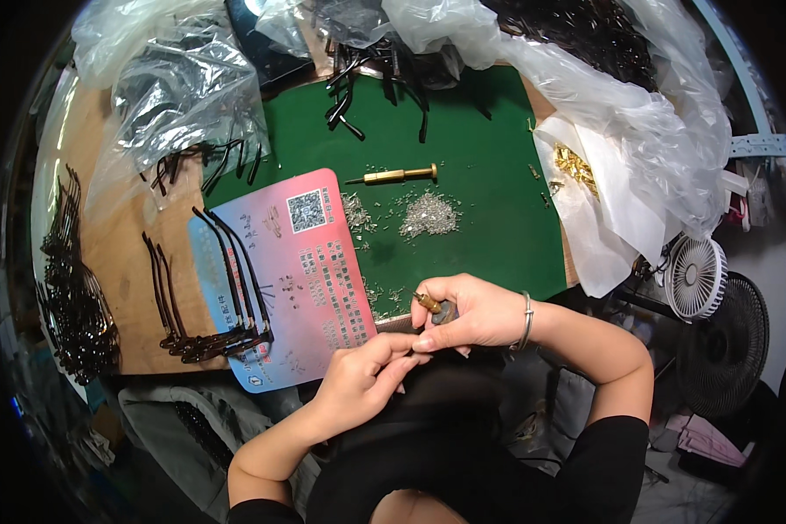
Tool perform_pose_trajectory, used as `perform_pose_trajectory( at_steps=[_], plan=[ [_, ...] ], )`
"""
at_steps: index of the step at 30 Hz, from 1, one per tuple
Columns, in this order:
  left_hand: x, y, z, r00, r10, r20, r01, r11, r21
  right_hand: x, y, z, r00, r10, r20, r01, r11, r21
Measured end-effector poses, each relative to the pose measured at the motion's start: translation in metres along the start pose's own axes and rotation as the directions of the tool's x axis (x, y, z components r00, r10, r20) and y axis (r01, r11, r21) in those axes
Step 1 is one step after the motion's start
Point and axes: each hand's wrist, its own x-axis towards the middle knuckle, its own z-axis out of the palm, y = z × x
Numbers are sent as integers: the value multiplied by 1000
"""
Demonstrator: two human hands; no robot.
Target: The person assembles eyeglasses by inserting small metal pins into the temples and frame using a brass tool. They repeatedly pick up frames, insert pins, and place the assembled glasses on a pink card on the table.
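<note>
At the near edge of the table both my hands meet, fingertips together. My right hand (470, 313) is closed around a small brass screwdriver (426, 302), with only its end showing. A grey patch sits beside it at the fingers. My left hand (364, 371) is closed in a pinch at the right thumb; whatever it grips is hidden. A second brass screwdriver (400, 175) lies on the green mat (489, 262), just beyond a heap of tiny silvery screws (430, 215). Left of my hands, several dark glasses temples (227, 342) rest partly on a pink and blue printed sheet (297, 253).
More dark glasses parts are piled at the far left (77, 306). Clear plastic bags (188, 87) with more temples line the back. On white paper (607, 210) at right lie gold-coloured small parts (575, 168). Two fans, one white (697, 278) and one black (723, 345), stand right.
</note>
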Motion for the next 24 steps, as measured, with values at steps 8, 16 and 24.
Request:
perform_pose_trajectory(
  at_steps=[8,16,24],
  plan=[
    [-1,-8,3,992,123,0,-123,991,51,-3,22,15,916,-357,-184,191,790,-583],
    [0,-28,-8,957,10,-291,-39,995,-93,-32,26,-7,824,-475,-309,16,565,-825],
    [20,-27,0,943,67,-325,-46,996,72,-13,42,-8,671,-709,-217,-77,225,-971]
  ],
)
